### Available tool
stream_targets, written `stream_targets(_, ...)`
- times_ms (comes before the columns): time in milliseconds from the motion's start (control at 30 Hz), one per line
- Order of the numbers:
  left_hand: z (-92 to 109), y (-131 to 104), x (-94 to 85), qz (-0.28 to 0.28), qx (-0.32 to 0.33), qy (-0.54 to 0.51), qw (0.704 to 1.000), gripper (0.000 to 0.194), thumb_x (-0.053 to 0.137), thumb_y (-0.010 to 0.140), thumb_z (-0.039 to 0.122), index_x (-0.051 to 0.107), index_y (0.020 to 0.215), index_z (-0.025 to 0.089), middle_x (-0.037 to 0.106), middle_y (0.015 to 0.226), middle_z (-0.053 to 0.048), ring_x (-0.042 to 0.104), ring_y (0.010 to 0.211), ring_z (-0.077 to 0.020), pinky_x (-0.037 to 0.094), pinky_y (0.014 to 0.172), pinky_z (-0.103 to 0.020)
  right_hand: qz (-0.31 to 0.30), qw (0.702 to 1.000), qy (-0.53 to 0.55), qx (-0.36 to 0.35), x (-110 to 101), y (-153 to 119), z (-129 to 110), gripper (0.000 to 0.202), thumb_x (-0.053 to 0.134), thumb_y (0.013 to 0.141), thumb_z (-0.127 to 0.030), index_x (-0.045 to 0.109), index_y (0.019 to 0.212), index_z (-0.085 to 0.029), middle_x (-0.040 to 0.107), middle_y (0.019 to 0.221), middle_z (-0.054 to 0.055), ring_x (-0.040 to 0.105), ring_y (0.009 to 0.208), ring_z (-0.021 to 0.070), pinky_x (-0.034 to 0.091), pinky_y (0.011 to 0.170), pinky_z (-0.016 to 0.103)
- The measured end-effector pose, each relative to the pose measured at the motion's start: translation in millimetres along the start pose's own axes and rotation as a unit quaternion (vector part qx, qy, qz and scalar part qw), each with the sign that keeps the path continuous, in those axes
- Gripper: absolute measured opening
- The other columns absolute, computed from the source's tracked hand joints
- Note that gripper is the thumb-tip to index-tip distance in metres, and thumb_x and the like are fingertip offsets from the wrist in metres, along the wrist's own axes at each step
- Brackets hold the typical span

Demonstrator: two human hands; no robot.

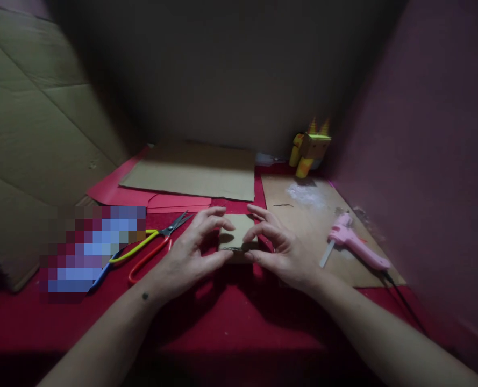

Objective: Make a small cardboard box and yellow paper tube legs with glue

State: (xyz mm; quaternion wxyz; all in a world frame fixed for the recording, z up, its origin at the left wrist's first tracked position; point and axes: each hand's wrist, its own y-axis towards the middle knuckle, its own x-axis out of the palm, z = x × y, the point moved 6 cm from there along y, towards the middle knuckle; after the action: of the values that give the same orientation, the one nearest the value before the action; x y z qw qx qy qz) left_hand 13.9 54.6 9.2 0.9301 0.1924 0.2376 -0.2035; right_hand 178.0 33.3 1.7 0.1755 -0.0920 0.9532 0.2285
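Between my hands, on the red cloth, is a small cardboard box (239, 228) with a rough, dark-lined edge along the front of its top face. My left hand (198, 242) curls round its left side, thumb at the front edge and fingers over the top. From the right, my right hand (277, 244) grips it in a similar way, with its thumb near the front edge and its index fingertip on the top. Scissors (158, 242) with yellow and red handles lie open just left of my left hand. The box's underside is hidden.
A pink glue gun (354, 242) with a cord lies on a brown board (303, 215) at right. Behind it stands a yellow cardboard figure (311, 150). A flat cardboard sheet (194, 169) rests on red paper (113, 185). Blurred pixels cover something blue at left.
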Motion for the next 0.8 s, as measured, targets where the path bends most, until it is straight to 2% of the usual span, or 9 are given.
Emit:
stream_targets(133, 2.5, -3.1, 2.3, 0.01, 0.002, 0.001, 1.0, 0.003, 0.062, 0.081, 0.026, 0.061, 0.083, 0.025, 0.047, 0.129, -0.004, 0.038, 0.133, -0.0259, 0.035, 0.107, -0.037, 0.017, 1.0, 0.018, -0.015, 2.9, -2.8, -3.2, 0.008, 0.07, 0.078, -0.018, 0.065, 0.079, -0.024, 0.05, 0.132, 0.006, 0.049, 0.126, 0.0239, 0.043, 0.103, 0.045)
stream_targets(267, 4.1, -4.3, 5.3, 0.025, 0.004, -0.01, 1.0, 0.004, 0.062, 0.081, 0.028, 0.064, 0.083, 0.025, 0.047, 0.13, -0.003, 0.037, 0.133, -0.0248, 0.036, 0.106, -0.035, 0.03, 0.999, 0.01, -0.013, 5.7, -4.0, -2.8, 0.011, 0.068, 0.079, -0.017, 0.066, 0.085, -0.026, 0.054, 0.128, 0.005, 0.05, 0.124, 0.0238, 0.043, 0.102, 0.045)
stream_targets(467, 3.1, -6.3, 8.1, 0.048, -0.021, -0.023, 0.998, 0.004, 0.062, 0.08, 0.028, 0.063, 0.079, 0.024, 0.046, 0.131, -0.003, 0.038, 0.132, -0.0252, 0.038, 0.105, -0.037, 0.064, 0.998, 0.01, -0.011, 7.6, -5.6, -1.2, 0.012, 0.068, 0.078, -0.015, 0.066, 0.082, -0.026, 0.059, 0.12, 0.003, 0.051, 0.122, 0.0222, 0.042, 0.103, 0.045)
stream_targets(800, 0.8, -6.8, 9.1, 0.053, -0.016, -0.014, 0.998, 0.004, 0.063, 0.081, 0.027, 0.063, 0.079, 0.024, 0.045, 0.131, -0.003, 0.039, 0.131, -0.0225, 0.036, 0.107, -0.035, 0.088, 0.996, 0.033, -0.003, 10.6, -9.4, 5.6, 0.013, 0.067, 0.077, -0.013, 0.068, 0.081, -0.025, 0.057, 0.126, 0.003, 0.049, 0.126, 0.0222, 0.04, 0.107, 0.046)
